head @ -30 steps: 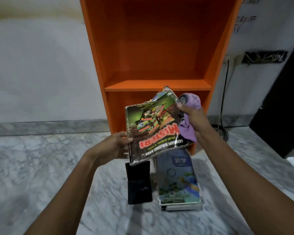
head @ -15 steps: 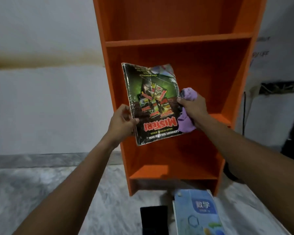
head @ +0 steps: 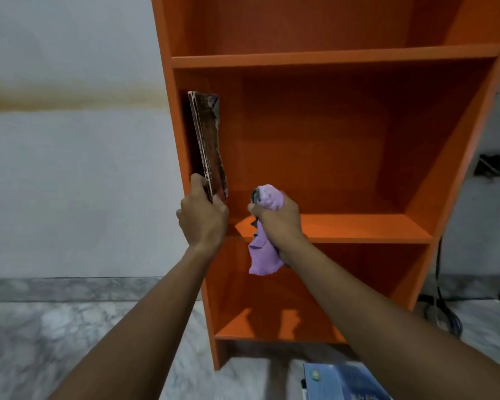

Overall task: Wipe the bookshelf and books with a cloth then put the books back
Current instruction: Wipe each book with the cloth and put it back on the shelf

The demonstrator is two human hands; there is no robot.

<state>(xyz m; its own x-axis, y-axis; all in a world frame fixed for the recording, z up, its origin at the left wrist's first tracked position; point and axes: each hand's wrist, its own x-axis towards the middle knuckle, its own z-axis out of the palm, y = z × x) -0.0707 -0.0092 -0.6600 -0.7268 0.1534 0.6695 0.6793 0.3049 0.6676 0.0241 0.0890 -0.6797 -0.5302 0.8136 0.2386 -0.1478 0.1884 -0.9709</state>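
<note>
My left hand (head: 204, 219) grips the worn, dark-covered thin book (head: 208, 145) by its lower edge, upright against the left inner wall of the orange wooden bookshelf (head: 329, 57), middle compartment. My right hand (head: 277, 220), just beside it, is fisted around the crumpled purple cloth (head: 264, 252). Blue book (head: 338, 382) on marble floor (head: 70, 342) below.

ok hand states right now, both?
Left hand: closed on the worn book, upright at the shelf's left wall.
Right hand: closed on the purple cloth.

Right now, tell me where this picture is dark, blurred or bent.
Head view: the bookshelf back panel lies in deep shadow while its shelf fronts are bright; the wide lens splays its sides outward; the blue book at the bottom edge is blurred; the left hand and the cloth look sharp.
</note>
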